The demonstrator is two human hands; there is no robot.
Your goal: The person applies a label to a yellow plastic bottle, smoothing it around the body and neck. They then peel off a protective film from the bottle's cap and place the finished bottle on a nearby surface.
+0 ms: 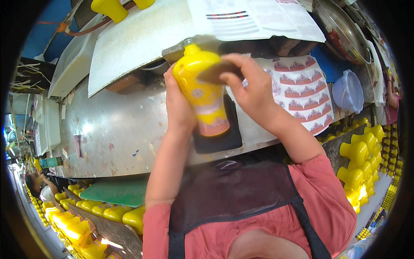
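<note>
A glossy yellow vase (194, 82) with a narrow neck leans over the near edge of the metal table, above a black pad (224, 144). Patterned decals, one a pinkish scalloped band (214, 126), lie on its side near the lower end. My left hand (177, 101) is wrapped round the vase's left side. Pinched in my right hand (254, 86) is a thin dark brown flat scraper (222, 72), held against the vase's upper right side and blurred by motion. What the vase's lower end rests on cannot be made out fully.
To the right lies a printed decal sheet (304, 93), with a lilac basin (347, 91) and a metal bowl (340, 30) beyond it. A white board (142, 47) rests on bricks at the back. Yellow vases (362, 151) stand in rows on both sides.
</note>
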